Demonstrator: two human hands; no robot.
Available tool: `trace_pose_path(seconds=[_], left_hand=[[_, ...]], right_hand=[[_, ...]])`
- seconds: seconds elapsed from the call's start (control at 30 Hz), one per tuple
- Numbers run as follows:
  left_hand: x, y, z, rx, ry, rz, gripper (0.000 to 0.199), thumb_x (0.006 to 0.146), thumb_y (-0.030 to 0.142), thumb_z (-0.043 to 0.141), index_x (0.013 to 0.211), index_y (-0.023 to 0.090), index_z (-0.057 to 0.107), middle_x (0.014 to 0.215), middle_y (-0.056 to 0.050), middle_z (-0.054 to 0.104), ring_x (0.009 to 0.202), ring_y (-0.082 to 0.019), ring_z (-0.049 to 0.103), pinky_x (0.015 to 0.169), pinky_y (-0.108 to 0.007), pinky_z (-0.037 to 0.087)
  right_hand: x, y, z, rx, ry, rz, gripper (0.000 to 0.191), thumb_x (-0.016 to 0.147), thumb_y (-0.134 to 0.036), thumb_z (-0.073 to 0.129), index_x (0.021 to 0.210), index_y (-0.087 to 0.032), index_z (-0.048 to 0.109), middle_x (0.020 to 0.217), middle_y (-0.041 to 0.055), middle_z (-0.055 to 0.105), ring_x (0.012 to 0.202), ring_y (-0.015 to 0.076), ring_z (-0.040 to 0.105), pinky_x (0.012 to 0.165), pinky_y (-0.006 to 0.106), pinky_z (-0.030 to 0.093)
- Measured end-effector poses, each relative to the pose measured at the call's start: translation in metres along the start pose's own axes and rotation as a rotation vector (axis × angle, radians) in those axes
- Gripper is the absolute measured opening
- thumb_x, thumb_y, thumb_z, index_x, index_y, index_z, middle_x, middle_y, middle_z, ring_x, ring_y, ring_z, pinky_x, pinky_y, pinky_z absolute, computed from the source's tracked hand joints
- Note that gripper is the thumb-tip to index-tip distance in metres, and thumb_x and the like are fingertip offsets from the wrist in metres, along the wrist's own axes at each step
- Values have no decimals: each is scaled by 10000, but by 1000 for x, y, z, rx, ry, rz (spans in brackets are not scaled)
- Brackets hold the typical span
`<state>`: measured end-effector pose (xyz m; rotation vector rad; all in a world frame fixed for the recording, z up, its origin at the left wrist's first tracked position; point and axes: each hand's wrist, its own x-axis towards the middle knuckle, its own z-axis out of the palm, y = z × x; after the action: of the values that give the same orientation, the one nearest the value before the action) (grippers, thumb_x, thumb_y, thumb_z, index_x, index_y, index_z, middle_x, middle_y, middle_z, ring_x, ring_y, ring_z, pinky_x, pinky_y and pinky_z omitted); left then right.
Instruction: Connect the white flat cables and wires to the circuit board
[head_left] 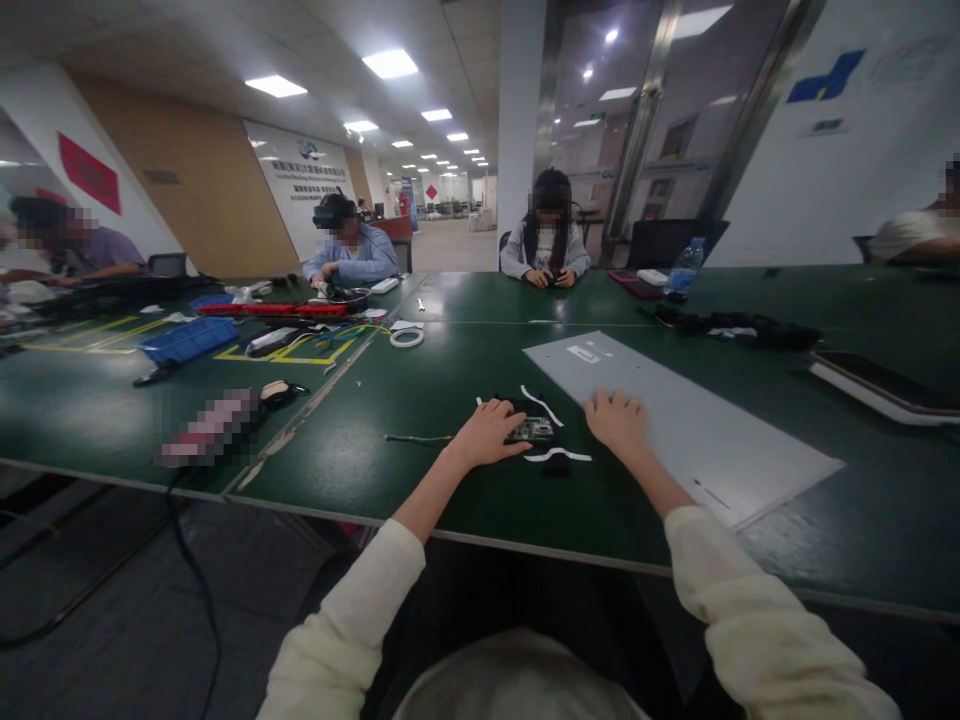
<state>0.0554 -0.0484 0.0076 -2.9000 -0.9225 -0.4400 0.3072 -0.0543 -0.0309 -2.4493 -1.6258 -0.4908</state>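
Observation:
My left hand point(491, 432) lies over the left end of a small green circuit board point(538, 430), its thumb on the near side and its fingers on the far side. Dark pieces lie against the board, partly covered by that hand. Two white strips curve beside it, a far strip point(544, 405) and a near strip point(559, 456). A thin cable point(416, 438) runs out to the left on the table. My right hand point(616, 420) rests palm down with fingers spread at the left edge of a grey flat panel point(690, 430), holding nothing.
The green table point(315, 470) has its near edge just before me. At left are a blue tray point(187, 340), a white tape ring point(406, 338) and a pixelated pink object point(214, 425). A water bottle point(684, 268) and a tablet-like slab point(885, 385) are at right. Several people sit around.

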Motion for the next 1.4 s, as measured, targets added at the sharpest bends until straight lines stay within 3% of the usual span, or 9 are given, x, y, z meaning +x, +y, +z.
trace_pose_path(seconds=[0.4,0.87,1.4], left_hand=[[28,-1,-2,54,-99,82,512,775,575,421,1093,186,521,1062,-97,527,936,-242,481,788,-367,393],[26,0,0,109,-32,80,559,795,626,353,1026,162,563,1005,-91,531,918,-213,479,796,-343,359],[19,-7,-11,163,128,120,606,786,607,400,1156,142,515,1029,-110,519,934,-226,466,809,-354,354]], right_hand=[[10,1,-2,18,-92,-30,546,893,-426,210,1227,-77,464,1226,266,425,1092,369,427,853,513,299],[7,5,-2,-29,-52,-98,503,890,-420,259,1186,-89,497,1154,229,482,1027,349,474,831,449,335],[-8,-1,-7,45,-83,-277,497,897,-413,247,1241,-119,455,1209,221,451,1061,333,438,849,464,329]])
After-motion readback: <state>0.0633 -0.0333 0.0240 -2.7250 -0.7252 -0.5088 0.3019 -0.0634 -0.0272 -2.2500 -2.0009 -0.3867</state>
